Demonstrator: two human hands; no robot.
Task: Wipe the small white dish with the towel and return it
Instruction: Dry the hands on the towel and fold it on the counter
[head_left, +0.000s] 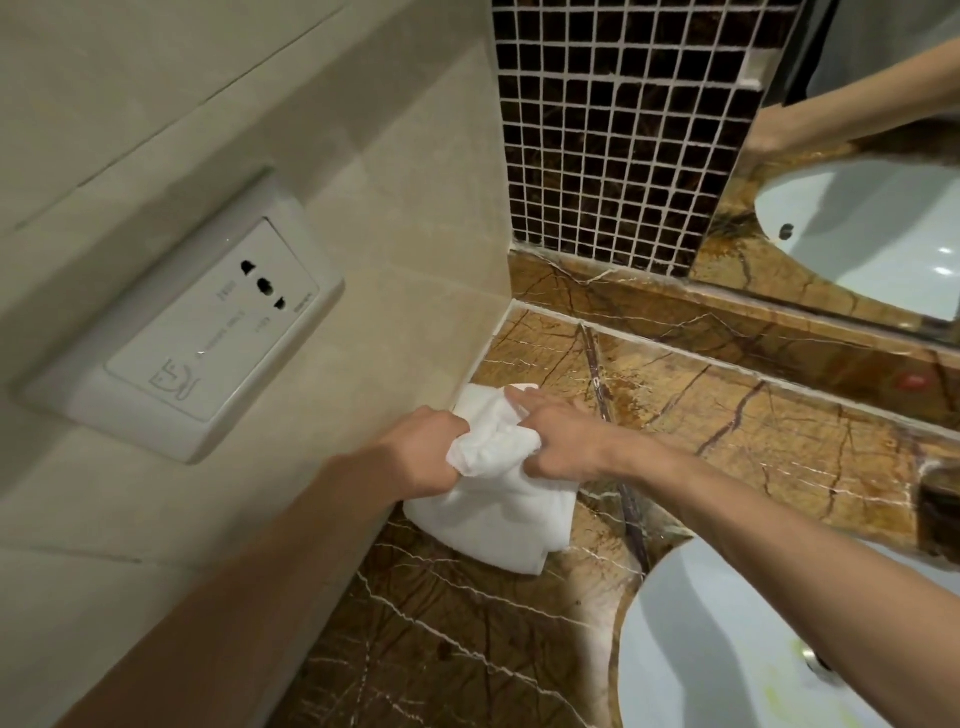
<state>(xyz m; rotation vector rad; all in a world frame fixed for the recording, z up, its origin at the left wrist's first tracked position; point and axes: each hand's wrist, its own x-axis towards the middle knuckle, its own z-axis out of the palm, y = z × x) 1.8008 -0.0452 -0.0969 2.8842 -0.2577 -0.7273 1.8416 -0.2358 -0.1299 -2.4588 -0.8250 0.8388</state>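
Note:
A white towel (498, 499) hangs bunched between both hands above the brown marble counter (727, 415), near the corner by the beige wall. My left hand (426, 452) grips the towel's left side in a closed fist. My right hand (556, 441) presses into the towel from the right, fingers curled on the cloth with the index finger stretched out. The small white dish cannot be made out; if it is there, the towel folds hide it.
A white wall socket (208, 338) sits on the beige wall at left. A white sink basin (727, 649) lies at lower right. A dark mosaic tile strip (613, 130) and a mirror (857, 182) stand behind the counter.

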